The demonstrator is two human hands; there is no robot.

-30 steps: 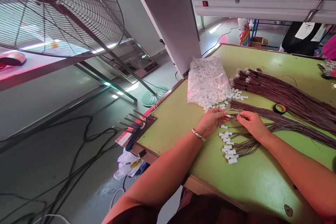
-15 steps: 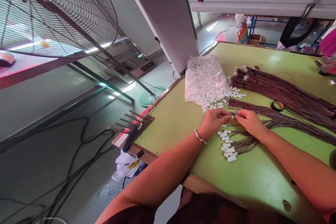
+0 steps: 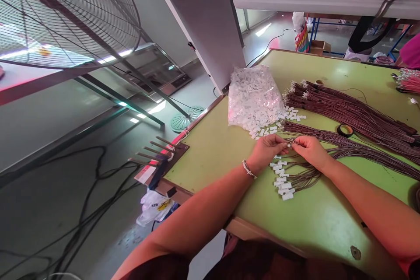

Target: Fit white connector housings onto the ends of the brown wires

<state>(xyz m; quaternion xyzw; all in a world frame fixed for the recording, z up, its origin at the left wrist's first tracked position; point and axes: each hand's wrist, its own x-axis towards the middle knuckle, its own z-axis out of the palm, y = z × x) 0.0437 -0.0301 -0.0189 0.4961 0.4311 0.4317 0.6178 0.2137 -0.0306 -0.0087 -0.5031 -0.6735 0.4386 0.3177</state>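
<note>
My left hand [image 3: 269, 151] is closed in a pinch at the middle of the green table, holding a small white connector [image 3: 289, 145] that is mostly covered by the fingertips. Facing it, my right hand [image 3: 308, 149] pinches thin brown wires close to their ends. The fingertips of both hands almost meet. Just below them lie several brown wires [image 3: 303, 179] with white connectors [image 3: 285, 186] on their ends. A bundle of brown wires [image 3: 315, 133] with bare tips runs behind my right hand. Loose white connectors [image 3: 267, 131] are scattered beyond my left hand.
A clear plastic bag of white connectors [image 3: 256, 96] rests at the back left. Behind the wires is a thicker wire bundle [image 3: 348, 109], with a roll of black tape [image 3: 345, 130] beside it. A pronged rack [image 3: 164, 151] sits on the left table edge; a large fan [image 3: 72, 17] stands beyond.
The view has shifted slightly, so the scene sits a little further left and up. Both hands keep their pinch at nearly the same spot, with only slight finger movement.
</note>
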